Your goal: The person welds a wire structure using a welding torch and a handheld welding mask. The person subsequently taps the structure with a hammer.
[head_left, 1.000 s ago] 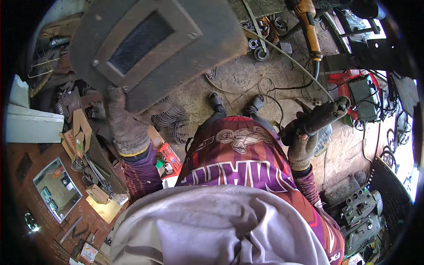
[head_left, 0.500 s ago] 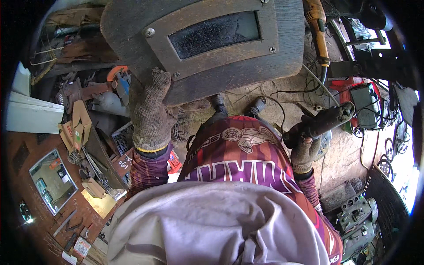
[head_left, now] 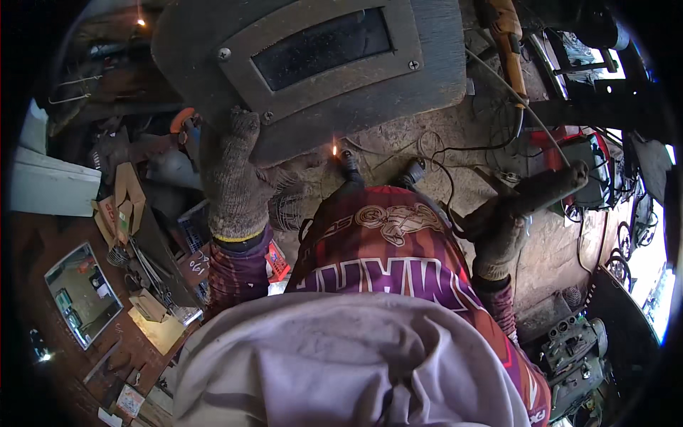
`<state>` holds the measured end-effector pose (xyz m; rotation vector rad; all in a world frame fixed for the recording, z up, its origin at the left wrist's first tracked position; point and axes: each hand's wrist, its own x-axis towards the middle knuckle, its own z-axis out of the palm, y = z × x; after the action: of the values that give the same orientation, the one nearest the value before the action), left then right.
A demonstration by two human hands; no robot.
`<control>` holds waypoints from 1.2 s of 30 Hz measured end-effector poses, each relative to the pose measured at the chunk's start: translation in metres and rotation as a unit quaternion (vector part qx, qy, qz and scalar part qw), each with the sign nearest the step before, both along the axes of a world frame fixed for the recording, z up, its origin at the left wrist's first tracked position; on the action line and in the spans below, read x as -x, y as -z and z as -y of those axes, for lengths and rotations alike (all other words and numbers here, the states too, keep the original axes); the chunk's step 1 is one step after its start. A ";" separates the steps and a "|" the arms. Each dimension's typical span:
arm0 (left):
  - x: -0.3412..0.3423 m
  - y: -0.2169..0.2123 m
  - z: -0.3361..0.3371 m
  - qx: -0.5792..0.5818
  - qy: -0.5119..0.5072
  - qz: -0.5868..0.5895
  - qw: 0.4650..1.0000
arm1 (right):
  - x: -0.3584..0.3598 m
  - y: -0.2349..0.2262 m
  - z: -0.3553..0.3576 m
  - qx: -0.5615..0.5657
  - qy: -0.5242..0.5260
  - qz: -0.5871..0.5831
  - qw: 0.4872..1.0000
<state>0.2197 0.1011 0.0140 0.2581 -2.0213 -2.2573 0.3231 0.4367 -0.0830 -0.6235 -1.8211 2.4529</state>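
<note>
Welding shield [head_left: 313, 64] now raised higher by left hand [head_left: 235, 178].

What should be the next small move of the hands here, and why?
Probably bring the welding shield fully before the face. The gloved left hand holds it raised, a spark glows just under its lower edge, and the right hand grips the electrode holder.
</note>
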 end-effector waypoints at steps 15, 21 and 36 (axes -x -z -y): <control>0.012 0.007 0.095 0.392 -0.023 -0.174 0.903 | -0.008 0.005 0.016 -0.010 0.028 -0.009 1.000; 0.008 0.002 0.044 -0.172 0.033 -0.027 0.984 | -0.003 0.003 0.018 -0.021 0.006 -0.014 1.000; 0.000 0.011 0.010 0.036 -0.058 0.055 0.996 | -0.003 0.001 0.023 -0.037 0.026 -0.017 0.999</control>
<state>0.2193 0.0912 0.0032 0.4897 -2.0757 -2.1413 0.3264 0.4136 -0.0838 -0.6117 -1.8491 2.3363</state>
